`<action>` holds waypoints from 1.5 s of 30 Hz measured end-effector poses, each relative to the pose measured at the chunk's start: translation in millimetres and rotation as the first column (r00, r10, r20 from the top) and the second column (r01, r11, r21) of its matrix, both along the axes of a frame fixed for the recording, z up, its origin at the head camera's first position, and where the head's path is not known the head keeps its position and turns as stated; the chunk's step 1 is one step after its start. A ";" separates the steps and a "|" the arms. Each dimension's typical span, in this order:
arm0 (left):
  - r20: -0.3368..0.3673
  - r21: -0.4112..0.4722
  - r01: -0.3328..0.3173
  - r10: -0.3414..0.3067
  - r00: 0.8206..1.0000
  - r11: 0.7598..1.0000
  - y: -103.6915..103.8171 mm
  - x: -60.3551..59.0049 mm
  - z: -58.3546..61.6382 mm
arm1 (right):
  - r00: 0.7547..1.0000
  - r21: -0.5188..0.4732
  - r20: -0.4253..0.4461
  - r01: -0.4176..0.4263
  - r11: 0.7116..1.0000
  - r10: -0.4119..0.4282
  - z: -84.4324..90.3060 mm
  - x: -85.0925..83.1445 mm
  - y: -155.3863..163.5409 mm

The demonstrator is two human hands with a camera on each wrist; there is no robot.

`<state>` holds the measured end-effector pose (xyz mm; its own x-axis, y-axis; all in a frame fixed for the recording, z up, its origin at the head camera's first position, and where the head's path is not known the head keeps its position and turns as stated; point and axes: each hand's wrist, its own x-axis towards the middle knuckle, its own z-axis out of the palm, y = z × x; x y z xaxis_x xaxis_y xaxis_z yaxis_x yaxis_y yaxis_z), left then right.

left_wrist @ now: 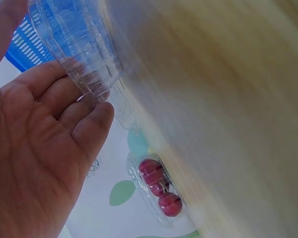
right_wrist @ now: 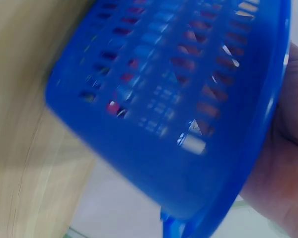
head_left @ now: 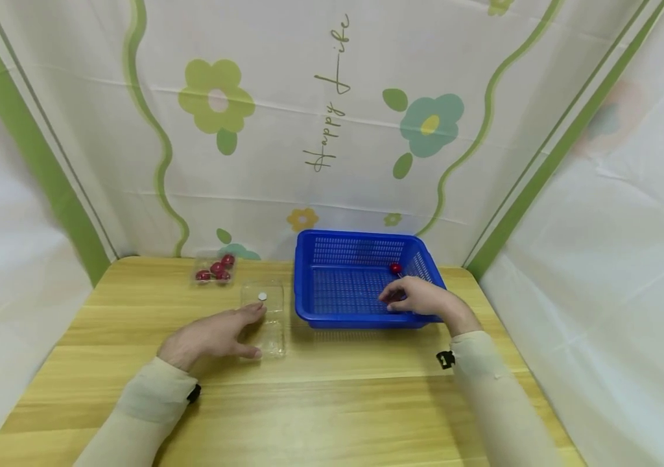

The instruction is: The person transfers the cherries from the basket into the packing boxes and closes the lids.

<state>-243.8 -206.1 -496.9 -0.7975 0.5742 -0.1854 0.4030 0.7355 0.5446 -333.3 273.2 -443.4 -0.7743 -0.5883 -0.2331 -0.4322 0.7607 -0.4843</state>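
My left hand (head_left: pixel 215 334) rests at the left side of an open clear plastic clamshell box (head_left: pixel 273 340), thumb and fingers spread. In the left wrist view its fingertips touch the edge of the box (left_wrist: pixel 84 54). A small white disc (head_left: pixel 262 296) lies in the box's far half. My right hand (head_left: pixel 419 297) reaches over the right rim into a blue plastic basket (head_left: pixel 332 321), its fingers curled round a dark red cherry that they mostly hide. Behind that hand lies another red cherry (head_left: pixel 395 267). In the right wrist view the slotted basket wall (right_wrist: pixel 139 139) covers the fingers.
A second clear box (head_left: pixel 198 263) with several red cherries (head_left: pixel 217 267) stands at the table's back left. Behind the wooden table (head_left: pixel 308 402) hangs a white curtain (head_left: pixel 285 84) with printed flowers. More white cloth flanks both sides.
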 end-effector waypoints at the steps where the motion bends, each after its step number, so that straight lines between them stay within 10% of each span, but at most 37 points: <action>1: 0.002 0.000 -0.001 0.001 1.000 1.000 0.1 0.0 0.2 | 1.000 0.004 0.011 -0.008 1.000 0.008 -0.5 -0.6 2.9; 45: 0.050 0.052 0.033 -0.036 0.998 0.998 -11.5 1.5 4.1 | 0.972 0.126 0.222 -0.106 0.986 0.076 -13.1 -23.3 3.3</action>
